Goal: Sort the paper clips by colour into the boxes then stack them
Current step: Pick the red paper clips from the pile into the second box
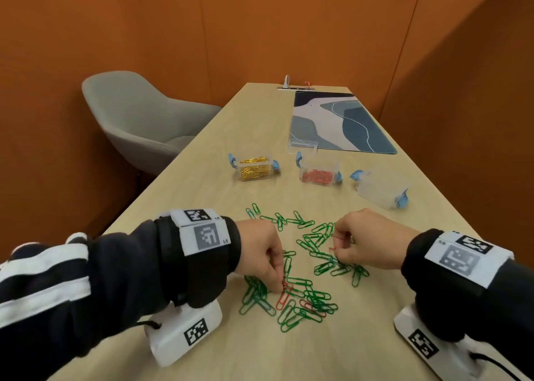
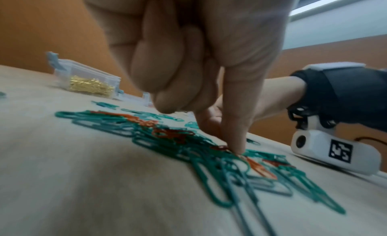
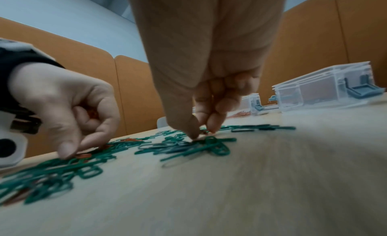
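Many green paper clips lie loose on the wooden table, with a few red ones mixed in. My left hand reaches down into the near pile, thumb and forefinger pinching a red clip; in the left wrist view its fingertips touch the table. My right hand pinches another red clip at the farther heap; the right wrist view shows thumb and fingers closed together there. Behind stand a box of gold clips, a box of red clips and an empty box.
A clear lid lies at the front edge of a blue patterned mat. A grey chair stands left of the table. Orange walls close in on all sides. White wrist camera housings rest on the table near me.
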The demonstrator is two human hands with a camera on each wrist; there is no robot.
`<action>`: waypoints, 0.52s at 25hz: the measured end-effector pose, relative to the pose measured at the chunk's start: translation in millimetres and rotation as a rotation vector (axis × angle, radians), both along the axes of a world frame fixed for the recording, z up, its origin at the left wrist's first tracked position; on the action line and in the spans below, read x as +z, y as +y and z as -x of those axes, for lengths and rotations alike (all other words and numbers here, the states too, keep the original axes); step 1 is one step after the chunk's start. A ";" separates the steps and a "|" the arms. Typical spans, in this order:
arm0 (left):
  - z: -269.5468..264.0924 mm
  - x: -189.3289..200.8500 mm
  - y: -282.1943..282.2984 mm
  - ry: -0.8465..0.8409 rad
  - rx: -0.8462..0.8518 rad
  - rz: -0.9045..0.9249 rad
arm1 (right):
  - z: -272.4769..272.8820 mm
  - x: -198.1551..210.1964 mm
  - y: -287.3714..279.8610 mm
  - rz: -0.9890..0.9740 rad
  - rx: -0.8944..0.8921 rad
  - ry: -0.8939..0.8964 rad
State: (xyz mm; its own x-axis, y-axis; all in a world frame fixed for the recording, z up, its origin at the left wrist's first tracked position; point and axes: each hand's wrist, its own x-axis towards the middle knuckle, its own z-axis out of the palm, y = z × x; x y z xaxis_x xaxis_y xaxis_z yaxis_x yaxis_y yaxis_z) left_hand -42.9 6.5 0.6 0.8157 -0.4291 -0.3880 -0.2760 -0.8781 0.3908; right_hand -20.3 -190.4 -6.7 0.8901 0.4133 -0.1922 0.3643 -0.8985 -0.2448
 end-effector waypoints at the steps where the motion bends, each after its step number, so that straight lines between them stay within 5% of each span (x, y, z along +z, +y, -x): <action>1: 0.1 1.1 3.1 0.004 0.026 0.023 | 2.6 2.4 -0.5 -0.037 0.008 -0.049; 4: 2.7 1.8 7.8 -0.044 0.049 0.036 | 17.7 13.1 -0.2 -0.265 0.046 -0.121; 6: 6.4 -0.3 7.2 -0.083 0.028 0.014 | 32.9 14.3 3.8 -0.327 0.141 0.078; 8: 7.0 -1.6 6.5 -0.103 0.025 -0.013 | 42.7 9.1 8.3 -0.239 0.239 0.235; 13: 9.8 1.0 6.5 -0.128 0.057 0.033 | 38.0 3.1 4.2 -0.104 0.147 0.057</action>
